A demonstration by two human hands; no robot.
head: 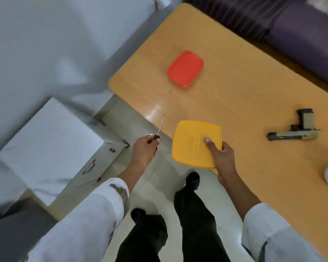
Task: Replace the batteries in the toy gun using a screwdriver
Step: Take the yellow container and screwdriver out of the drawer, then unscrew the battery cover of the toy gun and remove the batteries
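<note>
fingers (209,142) of right hand (222,157) grip yellow container (193,142) (lid on).

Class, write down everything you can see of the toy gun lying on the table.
The toy gun is pistol-shaped, tan with black parts, plastic by the look. It lies flat on its side on the wooden table, barrel towards the picture's left, grip pointing away from the person. Only the table touches it. Its battery cover cannot be made out.

Open table (235,103), apparently, between red container (185,68) and toy gun (293,136).
</note>
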